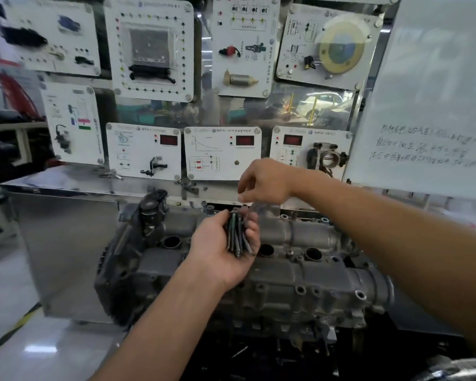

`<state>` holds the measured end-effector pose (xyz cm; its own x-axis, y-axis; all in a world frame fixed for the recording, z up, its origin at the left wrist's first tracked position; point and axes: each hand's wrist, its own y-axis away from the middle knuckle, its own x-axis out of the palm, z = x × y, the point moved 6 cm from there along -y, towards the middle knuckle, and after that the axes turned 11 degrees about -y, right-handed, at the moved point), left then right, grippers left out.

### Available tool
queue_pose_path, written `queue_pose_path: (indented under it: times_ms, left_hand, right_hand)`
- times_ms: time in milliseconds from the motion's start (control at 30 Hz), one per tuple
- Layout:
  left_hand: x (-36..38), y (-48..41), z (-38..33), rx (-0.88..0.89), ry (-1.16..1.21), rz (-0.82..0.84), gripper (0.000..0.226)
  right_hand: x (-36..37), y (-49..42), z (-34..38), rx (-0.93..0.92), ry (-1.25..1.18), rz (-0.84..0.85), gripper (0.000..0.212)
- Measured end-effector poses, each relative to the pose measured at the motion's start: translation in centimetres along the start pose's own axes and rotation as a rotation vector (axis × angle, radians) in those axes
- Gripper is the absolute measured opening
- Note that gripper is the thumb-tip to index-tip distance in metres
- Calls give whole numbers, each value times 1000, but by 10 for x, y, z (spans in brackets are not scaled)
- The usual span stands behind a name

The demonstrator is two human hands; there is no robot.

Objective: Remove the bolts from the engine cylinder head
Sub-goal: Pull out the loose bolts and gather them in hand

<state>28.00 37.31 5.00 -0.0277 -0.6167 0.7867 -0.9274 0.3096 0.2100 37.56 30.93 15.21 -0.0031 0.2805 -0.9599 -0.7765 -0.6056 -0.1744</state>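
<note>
Above cylinder head [300, 270], left hand [217, 251] cupping bolts [238, 237]

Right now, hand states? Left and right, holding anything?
Left hand: grip closed round a bundle of bolts, over the cylinder head.
Right hand: curled, pointing down above the bundle; blurred, cannot tell whether it pinches anything.

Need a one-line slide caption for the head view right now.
Left hand holds a bundle of bolts above the cylinder head; right hand hovers over its rear edge.
</note>
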Motion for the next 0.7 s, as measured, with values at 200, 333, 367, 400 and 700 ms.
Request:
queue_pose_path:
  times_ms: [200,333,367,400,700]
  left_hand:
    - [-13,4,-15,59,6,-67,42]
    - [-9,3,-12,52,21,-52,46]
    - [-10,2,-12,51,37,-53,47]
    - [-11,2,-12,51,52,-59,48]
    - [-11,8,-12,29,61,-43,41]
  right_hand:
    - [34,-26,-11,49,224,245,20]
    - [9,-16,6,-10,274,193,17]
    - [-10,-13,16,-36,247,143,17]
    - [-31,-8,26,-55,199,103,15]
    - [3,1,66,-65,61,361,23]
